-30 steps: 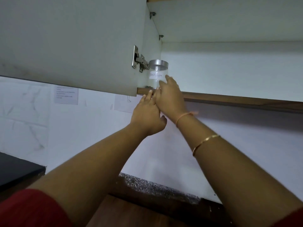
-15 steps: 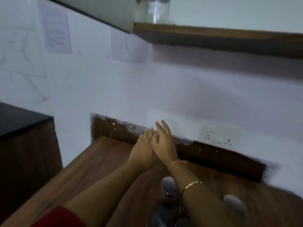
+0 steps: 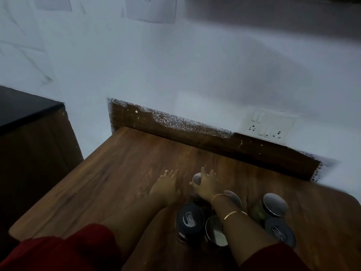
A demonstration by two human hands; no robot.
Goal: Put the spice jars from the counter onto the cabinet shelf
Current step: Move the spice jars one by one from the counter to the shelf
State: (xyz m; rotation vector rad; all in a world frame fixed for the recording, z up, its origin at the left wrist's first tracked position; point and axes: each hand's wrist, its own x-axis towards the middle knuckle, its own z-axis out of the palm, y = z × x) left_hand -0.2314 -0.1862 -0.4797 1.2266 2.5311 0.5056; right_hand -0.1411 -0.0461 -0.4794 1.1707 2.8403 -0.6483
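Several spice jars stand clustered on the wooden counter [image 3: 121,163] near its front right. My right hand [image 3: 208,185] hangs with fingers spread over the farthest jar, whose silver lid [image 3: 196,178] shows between thumb and fingers; a grip on it does not show. My left hand [image 3: 166,186] hovers flat and empty beside it, to the left. Under my right forearm are a dark-lidded jar [image 3: 190,220] and a silver-lidded jar [image 3: 215,230]. Further right stand a silver-lidded jar [image 3: 275,205] and another dark-lidded jar [image 3: 280,231]. The cabinet shelf is out of frame.
A lower unit with a black top [image 3: 23,106] stands to the left, a gap between it and the counter. A wooden backsplash [image 3: 195,137] runs along the white wall, with a socket panel [image 3: 267,126] above it. Papers [image 3: 150,8] are stuck higher up.
Both hands left the jar on the cabinet shelf and came down to the counter. The view tilted down, and my right hand now reaches over a jar in the cluster.
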